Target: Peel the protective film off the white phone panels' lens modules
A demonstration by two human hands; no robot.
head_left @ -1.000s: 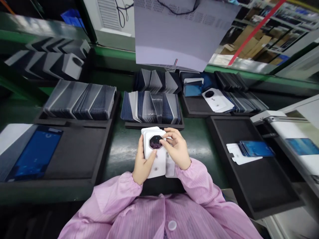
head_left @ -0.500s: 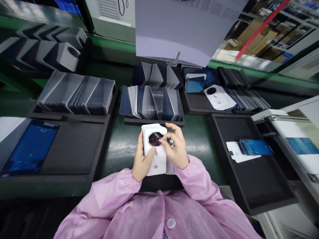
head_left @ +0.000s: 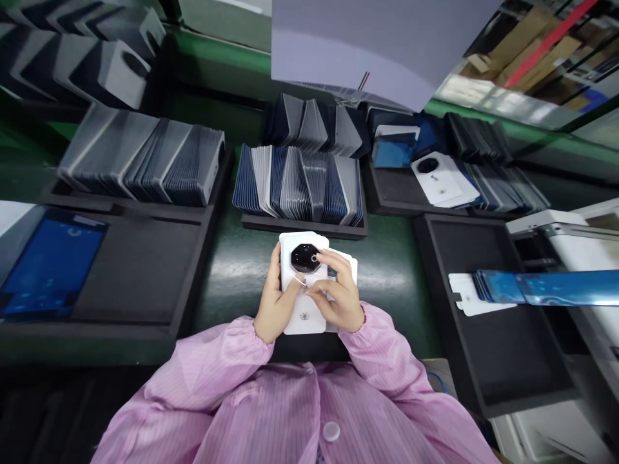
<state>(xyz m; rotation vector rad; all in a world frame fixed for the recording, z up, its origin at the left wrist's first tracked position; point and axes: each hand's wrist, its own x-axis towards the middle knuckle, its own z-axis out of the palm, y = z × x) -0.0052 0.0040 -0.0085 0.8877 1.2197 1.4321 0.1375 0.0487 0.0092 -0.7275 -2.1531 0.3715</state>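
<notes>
Left hand [head_left: 274,303] gripping white panel [head_left: 307,305]; right hand [head_left: 339,296] partly hiding it, cannot tell whether grip pinching anything; blue sheet [head_left: 570,287] running out of frame.

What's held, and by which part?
Left hand: white rectangular card with black octagonal patch, by its left edge. Whether the right hand pinches anything is unclear.

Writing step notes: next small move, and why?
Probably draw the right hand slowly off: what looks like a thin curved film shows near it, below the dark octagon, while the left hand holds the white panel.
</notes>
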